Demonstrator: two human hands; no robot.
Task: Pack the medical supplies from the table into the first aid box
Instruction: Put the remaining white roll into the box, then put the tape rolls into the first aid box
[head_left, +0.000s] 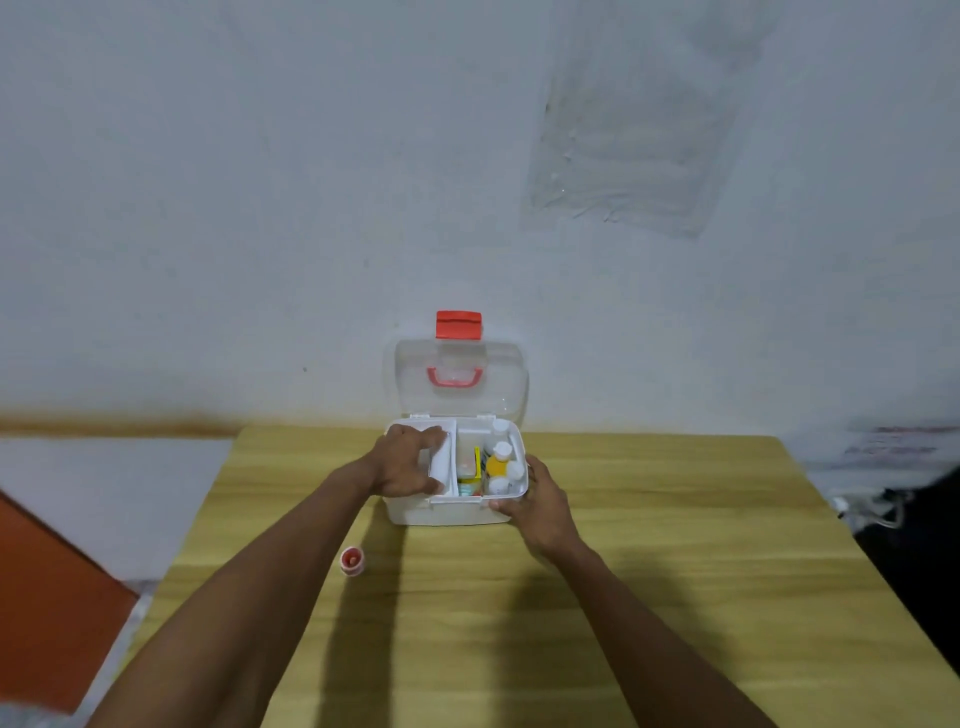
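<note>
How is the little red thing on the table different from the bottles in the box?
The red tub sits alone on the table, outside the first aid box; the bottles are packed in the box's right side. The tub is short and red; the bottles are taller with white caps, one of them yellow. No hand touches the tub or the bottles. All are small containers.

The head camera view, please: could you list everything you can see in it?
table: one, light wood, filling the foreground
first aid box: one, white, far middle of table
lid: one, clear with red latch and handle, open, upright by the wall
bottles: several, white-capped, one yellow, box's right side
white tray: one, box's left side
small roll: one, red and white, on table
left hand: gripping the tray
right hand: on the box's right front corner
</note>
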